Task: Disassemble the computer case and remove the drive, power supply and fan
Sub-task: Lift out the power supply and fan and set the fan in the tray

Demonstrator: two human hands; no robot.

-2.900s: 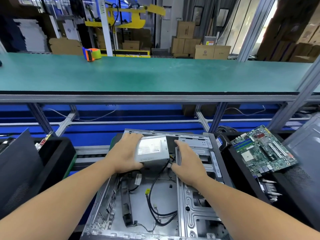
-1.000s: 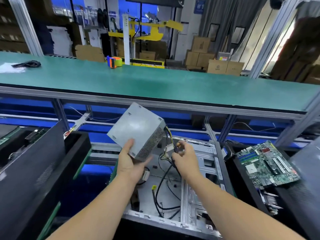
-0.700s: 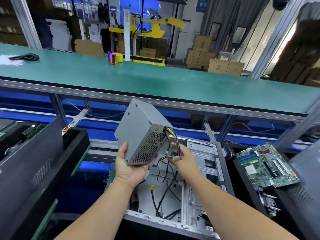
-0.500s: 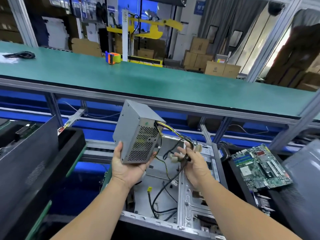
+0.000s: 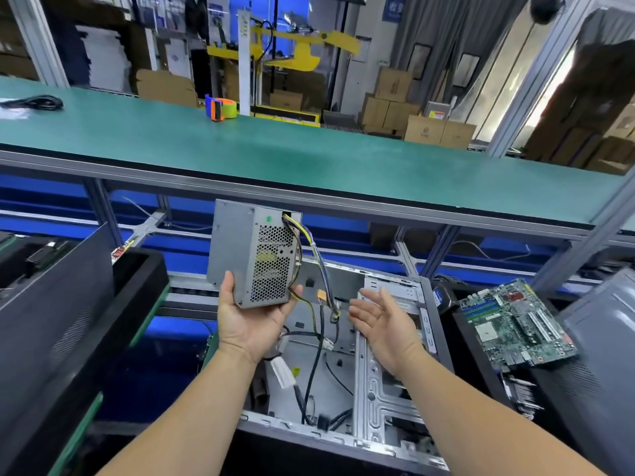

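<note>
A grey power supply [image 5: 252,255] with a perforated side stands upright, cables [image 5: 318,269] trailing into the open case [image 5: 378,383] below.

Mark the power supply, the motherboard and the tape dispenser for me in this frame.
power supply [image 5: 271,261], head view, on its perforated vent face.
motherboard [image 5: 515,324], head view, on the middle of the green board.
tape dispenser [image 5: 220,109], head view, on the orange and yellow-green body.

A left hand [image 5: 252,324] grips a grey power supply [image 5: 252,252] above an open computer case [image 5: 347,355], cables [image 5: 321,266] trailing down. The right hand [image 5: 381,319] hovers palm-up, empty. A motherboard [image 5: 515,321] lies right.
</note>
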